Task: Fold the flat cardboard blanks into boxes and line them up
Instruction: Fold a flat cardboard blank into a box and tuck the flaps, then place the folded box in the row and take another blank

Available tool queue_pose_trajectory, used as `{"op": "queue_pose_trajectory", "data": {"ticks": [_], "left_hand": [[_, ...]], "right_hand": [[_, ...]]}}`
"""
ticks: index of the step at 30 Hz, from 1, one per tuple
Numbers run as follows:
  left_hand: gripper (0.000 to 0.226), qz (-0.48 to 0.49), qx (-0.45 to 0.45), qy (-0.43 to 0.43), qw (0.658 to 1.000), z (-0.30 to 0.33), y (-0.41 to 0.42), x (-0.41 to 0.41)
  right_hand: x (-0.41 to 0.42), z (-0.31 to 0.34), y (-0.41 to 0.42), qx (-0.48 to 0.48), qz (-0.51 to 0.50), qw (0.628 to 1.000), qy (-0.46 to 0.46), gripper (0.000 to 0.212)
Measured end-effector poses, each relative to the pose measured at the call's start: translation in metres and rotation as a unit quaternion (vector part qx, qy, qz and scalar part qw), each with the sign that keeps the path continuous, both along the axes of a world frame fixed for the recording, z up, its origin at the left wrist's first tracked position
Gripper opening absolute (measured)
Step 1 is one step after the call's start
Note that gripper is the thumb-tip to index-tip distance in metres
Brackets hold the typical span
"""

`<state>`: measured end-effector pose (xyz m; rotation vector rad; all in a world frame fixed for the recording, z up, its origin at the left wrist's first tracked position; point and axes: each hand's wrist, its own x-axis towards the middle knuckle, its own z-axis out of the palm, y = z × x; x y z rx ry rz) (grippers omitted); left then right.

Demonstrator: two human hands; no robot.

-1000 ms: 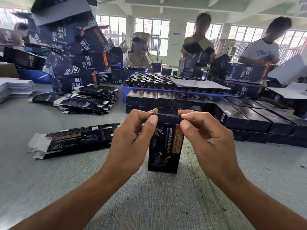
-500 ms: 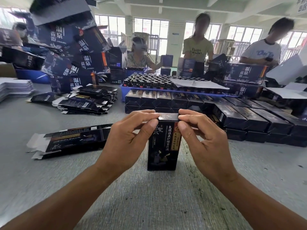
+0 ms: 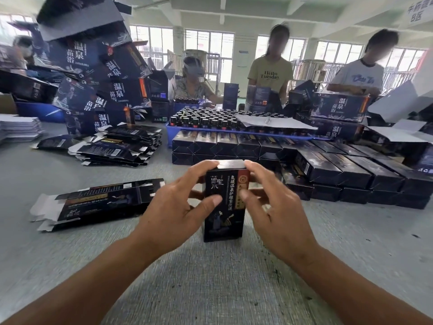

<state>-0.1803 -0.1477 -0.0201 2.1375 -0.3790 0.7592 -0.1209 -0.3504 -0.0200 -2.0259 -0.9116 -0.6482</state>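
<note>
A folded black box (image 3: pixel 225 207) with gold and white lettering stands upright on the grey table, its top lid shut. My left hand (image 3: pixel 178 202) grips its left side, thumb across the front face and fingers reaching over the top edge. My right hand (image 3: pixel 269 200) grips the right side the same way. A flat black blank (image 3: pixel 93 202) lies to the left. Behind the box, finished boxes (image 3: pixel 328 170) lie lined up in stacked rows.
A pile of flat blanks (image 3: pixel 119 146) sits at mid left. A blue tray (image 3: pixel 171 132) full of small bottles stands behind the rows. Larger dark cartons (image 3: pixel 93 78) tower at the back left. Three people work across the table.
My fingertips were pinching the lid at the top of the box. Both hands have now slid down to hold its sides, and the lid sits flat and closed.
</note>
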Motion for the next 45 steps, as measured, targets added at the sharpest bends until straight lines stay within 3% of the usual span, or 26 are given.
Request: {"op": "queue_pose_trajectory", "data": {"ticks": [3, 5, 9, 12, 14, 16, 18, 19, 24, 28, 32, 35, 39, 42, 45], "left_hand": [[0.055, 0.042, -0.045, -0.009, 0.998, -0.001, -0.002, 0.002], [0.054, 0.065, -0.1, -0.001, 0.993, -0.004, 0.001, 0.006], [0.05, 0.071, -0.243, 0.06, 0.965, -0.007, 0.001, 0.014], [0.059, 0.048, -0.281, 0.092, 0.954, -0.01, -0.001, 0.016], [0.073, 0.045, -0.238, 0.122, 0.962, -0.015, -0.002, 0.015], [0.072, 0.068, -0.066, 0.142, 0.985, -0.023, -0.002, 0.014], [0.067, 0.088, 0.11, 0.141, 0.98, -0.028, -0.005, 0.014], [0.066, 0.093, 0.146, 0.135, 0.976, -0.03, -0.005, 0.015], [0.055, 0.089, 0.173, 0.135, 0.972, -0.03, -0.002, 0.021], [0.052, 0.082, 0.185, 0.154, 0.967, -0.031, -0.001, 0.022], [0.053, 0.081, 0.198, 0.177, 0.961, -0.029, 0.0, 0.024], [0.048, 0.075, 0.2, 0.191, 0.958, -0.029, -0.002, 0.025], [0.05, 0.1, 0.195, 0.149, 0.964, -0.025, 0.011, 0.029], [0.058, 0.227, 0.254, 0.12, 0.933, -0.019, 0.044, 0.034], [0.074, 0.329, 0.263, 0.223, 0.879, -0.015, 0.09, 0.034]], "right_hand": [[-0.002, -0.009, 0.004, -0.104, -0.018, 0.993, 0.061, 0.084], [-0.004, -0.011, 0.009, -0.144, -0.024, 0.988, 0.058, 0.09], [-0.011, -0.017, 0.015, -0.225, -0.043, 0.973, 0.018, 0.084], [-0.009, -0.019, 0.015, -0.236, -0.071, 0.969, 0.014, 0.065], [-0.003, -0.016, 0.012, -0.221, -0.107, 0.969, 0.012, 0.056], [0.01, -0.008, 0.006, -0.21, -0.166, 0.963, -0.016, 0.053], [0.03, 0.002, -0.004, -0.201, -0.234, 0.951, -0.039, 0.053], [0.043, 0.007, -0.009, -0.206, -0.269, 0.94, -0.04, 0.052], [0.101, 0.019, -0.033, -0.274, -0.398, 0.875, 0.019, 0.058], [0.124, 0.012, -0.047, -0.338, -0.417, 0.841, 0.074, 0.064], [0.12, 0.008, -0.049, -0.331, -0.386, 0.859, 0.053, 0.073], [0.103, 0.007, -0.038, -0.282, -0.305, 0.91, 0.01, 0.069], [0.075, -0.006, -0.009, -0.276, -0.184, 0.941, 0.073, 0.067], [0.061, -0.019, 0.003, -0.277, -0.121, 0.944, 0.134, 0.06], [0.051, -0.026, 0.003, -0.285, -0.089, 0.942, 0.152, 0.05]]}}
